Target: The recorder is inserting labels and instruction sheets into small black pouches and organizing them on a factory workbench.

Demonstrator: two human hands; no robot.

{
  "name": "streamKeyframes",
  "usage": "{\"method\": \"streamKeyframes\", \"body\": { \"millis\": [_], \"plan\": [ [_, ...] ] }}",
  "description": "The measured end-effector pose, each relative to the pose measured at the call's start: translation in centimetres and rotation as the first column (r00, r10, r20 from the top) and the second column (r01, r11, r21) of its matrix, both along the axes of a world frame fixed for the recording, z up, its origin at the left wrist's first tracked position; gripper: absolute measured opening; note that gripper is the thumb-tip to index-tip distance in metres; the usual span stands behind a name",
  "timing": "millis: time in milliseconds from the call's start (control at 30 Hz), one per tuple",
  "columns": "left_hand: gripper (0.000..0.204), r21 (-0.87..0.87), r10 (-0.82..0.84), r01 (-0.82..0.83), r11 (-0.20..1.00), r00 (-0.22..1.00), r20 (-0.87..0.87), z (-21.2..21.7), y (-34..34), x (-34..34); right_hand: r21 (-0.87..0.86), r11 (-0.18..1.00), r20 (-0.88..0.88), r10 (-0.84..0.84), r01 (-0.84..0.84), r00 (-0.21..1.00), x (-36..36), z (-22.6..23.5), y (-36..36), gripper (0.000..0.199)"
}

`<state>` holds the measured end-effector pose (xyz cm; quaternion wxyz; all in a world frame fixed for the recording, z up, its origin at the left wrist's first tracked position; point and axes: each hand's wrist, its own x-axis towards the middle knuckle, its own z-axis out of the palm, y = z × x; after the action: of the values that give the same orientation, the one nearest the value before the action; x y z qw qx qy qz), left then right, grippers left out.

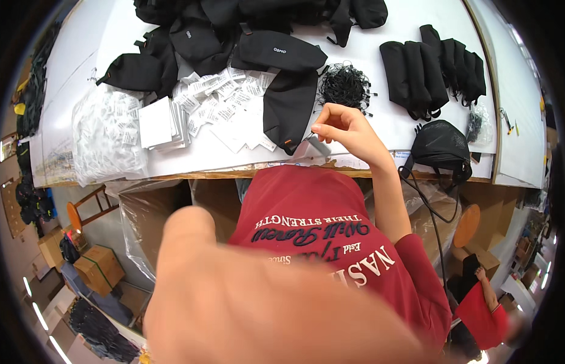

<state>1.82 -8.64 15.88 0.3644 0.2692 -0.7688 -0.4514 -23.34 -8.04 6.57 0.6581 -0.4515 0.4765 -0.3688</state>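
Observation:
My right hand (349, 130) is over the table's near edge, thumb and forefinger pinched together. At its fingertips is something small and thin that I cannot make out. Just left of them lies a black fabric pouch (290, 109), its narrow end pointing toward me with a small orange tab. A pile of black looped tag strings (344, 86) sits beyond the hand. Very close and blurred, my left hand (264, 303) fills the lower middle; most of its fingers cannot be made out, nor whether it holds anything.
White printed labels (225, 100), a stack of white cards (164, 123) and a clear bag of labels (106, 133) cover the table's left. More black pouches (413, 79) lie at right, near a black mesh bag (441, 148). Another person (483, 309) is at lower right.

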Motion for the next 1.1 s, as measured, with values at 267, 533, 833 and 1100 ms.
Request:
{"method": "streamKeyframes", "body": {
  "millis": [267, 533, 833, 1100],
  "plan": [
    [0.04, -0.047, -0.471, 0.508, 0.86, 0.755, -0.456, 6.8, 7.6, 3.1, 0.163, 0.986, -0.268, 0.063, -0.019, 0.961, -0.9, -3.1, 0.8, 0.039],
    [0.039, -0.375, -0.736, 0.815, 0.441, 0.089, -0.671, 7.0, -0.6, -1.4, 0.222, 0.97, -0.416, 0.001, 0.1, 0.909, 0.9, -6.4, -0.5, 0.05],
    [0.028, 0.096, 0.011, -0.028, 0.995, 0.985, 0.173, -4.2, -2.0, -2.4, -0.243, 0.932, -0.133, -0.308, 0.27, 0.942, 3.0, -8.7, -0.6, 0.026],
    [0.044, -0.425, 0.213, 0.039, 0.905, 0.821, 0.53, -4.8, -3.0, -1.2, -0.534, 0.804, -0.365, 0.06, -0.261, 0.929, 2.2, 1.7, -0.5, 0.017]
  ]
}}
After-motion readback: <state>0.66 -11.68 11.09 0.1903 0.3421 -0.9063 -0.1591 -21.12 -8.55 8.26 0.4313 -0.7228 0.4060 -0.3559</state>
